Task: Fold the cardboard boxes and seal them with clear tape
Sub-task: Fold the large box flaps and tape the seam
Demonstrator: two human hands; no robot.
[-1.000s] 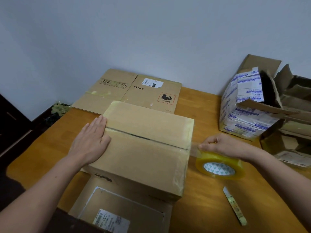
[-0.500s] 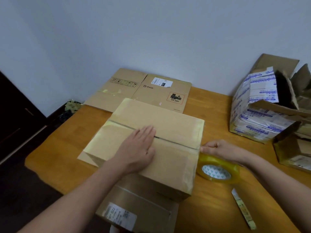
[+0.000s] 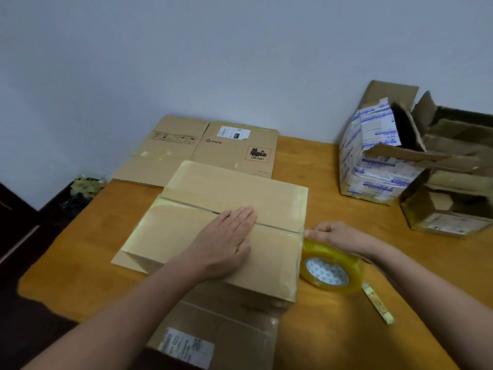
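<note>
Where the table (image 3: 346, 329) holds the box (image 3: 234, 188) at its middle, flaps folded shut, my left hand (image 3: 226, 241) lies flat on top, straight fingers over the seam. My right hand (image 3: 330, 235), fingers curled, grips the tape (image 3: 330, 271) against the box's right edge.

My left hand (image 3: 226, 241) covers middle of box (image 3: 234, 190) seam. My right hand (image 3: 336, 235) hides far rim of tape roll (image 3: 330, 273). Near flat cardboard (image 3: 226, 324) partly under box, cut by bottom edge; its label (image 3: 186, 347) print too small to read. Open boxes (image 3: 453, 166) at right cut by frame edge.
</note>
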